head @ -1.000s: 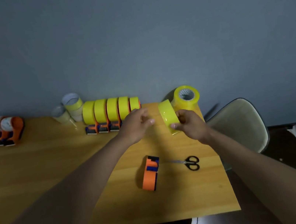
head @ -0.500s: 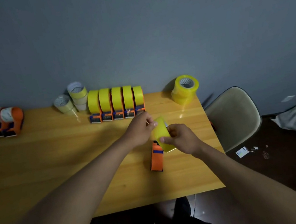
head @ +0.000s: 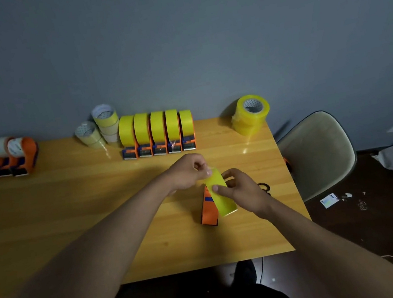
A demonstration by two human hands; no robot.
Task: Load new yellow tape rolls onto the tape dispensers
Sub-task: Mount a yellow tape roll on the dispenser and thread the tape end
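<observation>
My right hand [head: 242,190] grips a yellow tape roll [head: 222,197] edge-on above the middle of the wooden table [head: 71,207]. My left hand [head: 188,172] pinches at the roll's upper end, at its tape edge. An empty orange dispenser [head: 208,210] lies on the table just under the roll. Several dispensers loaded with yellow rolls [head: 157,133] stand in a row at the back. A stack of new yellow rolls [head: 250,114] sits at the back right corner.
Three orange dispensers with near-empty rolls [head: 7,158] stand at the back left. Used pale rolls [head: 99,128] are piled beside the loaded row. Scissors [head: 264,187] lie partly hidden behind my right hand. A chair [head: 317,153] stands off the table's right edge.
The roll came from the back-right stack down toward the table middle, over the empty dispenser. My left hand has closed its pinch on the roll's upper end. The view has tilted down.
</observation>
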